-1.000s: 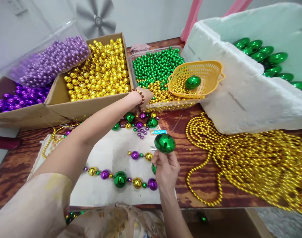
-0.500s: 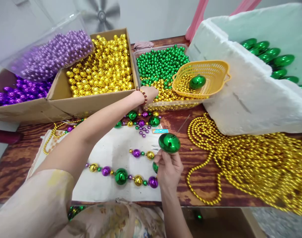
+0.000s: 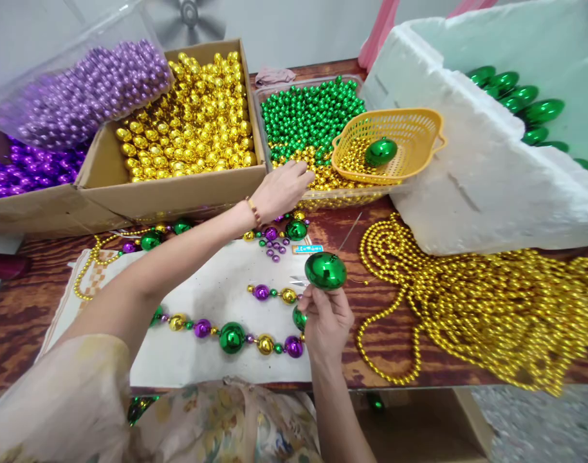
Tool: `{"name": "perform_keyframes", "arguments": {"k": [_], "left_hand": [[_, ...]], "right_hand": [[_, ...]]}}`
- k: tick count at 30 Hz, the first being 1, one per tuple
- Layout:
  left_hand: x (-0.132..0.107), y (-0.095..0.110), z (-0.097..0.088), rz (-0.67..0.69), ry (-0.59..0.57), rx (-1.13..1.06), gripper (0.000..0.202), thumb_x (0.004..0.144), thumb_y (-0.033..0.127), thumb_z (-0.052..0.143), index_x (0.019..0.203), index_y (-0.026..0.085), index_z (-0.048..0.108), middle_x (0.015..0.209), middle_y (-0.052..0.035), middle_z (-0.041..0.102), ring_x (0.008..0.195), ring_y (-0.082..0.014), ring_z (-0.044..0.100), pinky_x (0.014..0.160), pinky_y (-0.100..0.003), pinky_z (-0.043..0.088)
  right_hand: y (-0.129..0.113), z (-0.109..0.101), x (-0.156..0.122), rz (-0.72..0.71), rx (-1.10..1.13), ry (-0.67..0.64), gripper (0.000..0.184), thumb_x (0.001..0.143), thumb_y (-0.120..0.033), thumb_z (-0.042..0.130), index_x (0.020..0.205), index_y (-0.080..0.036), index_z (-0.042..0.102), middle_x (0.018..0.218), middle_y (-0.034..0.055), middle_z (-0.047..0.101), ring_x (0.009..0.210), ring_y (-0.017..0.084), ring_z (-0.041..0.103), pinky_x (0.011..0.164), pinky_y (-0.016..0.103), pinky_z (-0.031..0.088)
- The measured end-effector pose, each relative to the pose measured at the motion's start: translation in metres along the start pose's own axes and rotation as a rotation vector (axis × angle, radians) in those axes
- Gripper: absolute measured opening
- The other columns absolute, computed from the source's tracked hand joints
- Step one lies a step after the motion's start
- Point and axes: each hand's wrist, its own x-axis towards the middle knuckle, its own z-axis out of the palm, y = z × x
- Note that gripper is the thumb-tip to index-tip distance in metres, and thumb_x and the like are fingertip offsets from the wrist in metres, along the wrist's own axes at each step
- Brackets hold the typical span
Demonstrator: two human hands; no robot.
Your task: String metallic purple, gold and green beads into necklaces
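In my right hand (image 3: 329,321) is a large shiny green bead (image 3: 325,271), held upright by the fingertips beneath it. A thin needle-like wire (image 3: 350,231) slants up beyond the bead. My left hand (image 3: 283,191) is over the front rim of a clear bin (image 3: 342,199), its fingertips pinched together close to the small gold beads (image 3: 323,178); whatever is between them is hidden. A strand of purple, gold and green beads (image 3: 232,337) lies on the white cloth (image 3: 202,366) and reaches my right hand. Loose small purple beads (image 3: 273,251) lie farther back.
Behind the cloth stand a cardboard box (image 3: 178,190) of gold beads and a tub of light purple beads (image 3: 96,96). A yellow basket (image 3: 414,148) with a green bead rests on the bin. At right are a foam box (image 3: 448,161) and gold bead strings (image 3: 491,308).
My left hand has drawn back from among the gold beads, up and toward the bin's front rim. My right hand still holds the green bead, and the whole view has shifted slightly.
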Motion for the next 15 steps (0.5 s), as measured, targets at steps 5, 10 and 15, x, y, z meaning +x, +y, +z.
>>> {"name": "perform_keyframes", "arguments": {"k": [5,10,15], "left_hand": [[-0.086,0.01,0.038,0.028,-0.195,-0.201,0.028,0.097,0.019,0.04,0.1,0.018,0.067,0.104,-0.0116,0.062,0.096,-0.0223,0.056,0.082,-0.031,0.042],[-0.123,0.013,0.072,0.004,-0.281,-0.146,0.026,0.098,0.02,0.042,0.107,0.016,0.065,0.107,-0.0125,0.062,0.093,-0.0226,0.058,0.076,-0.03,0.043],[-0.124,0.018,0.08,-0.049,-0.281,-0.166,0.024,0.096,0.016,0.044,0.106,0.013,0.065,0.107,-0.0142,0.064,0.099,-0.0246,0.059,0.083,-0.035,0.046]], "right_hand": [[0.001,-0.001,0.002,0.004,-0.008,-0.018,0.018,0.077,-0.031,0.074,0.074,-0.018,0.061,0.064,-0.0022,0.063,0.047,0.009,0.055,0.045,0.019,0.039],[0.002,0.002,0.0,-0.007,-0.028,-0.036,0.019,0.078,-0.032,0.073,0.075,-0.018,0.06,0.061,-0.0025,0.063,0.046,0.009,0.053,0.045,0.02,0.039],[0.005,0.003,-0.004,-0.019,-0.054,-0.054,0.018,0.079,-0.031,0.072,0.074,-0.018,0.061,0.06,-0.0027,0.062,0.045,0.009,0.052,0.044,0.019,0.038]]}}
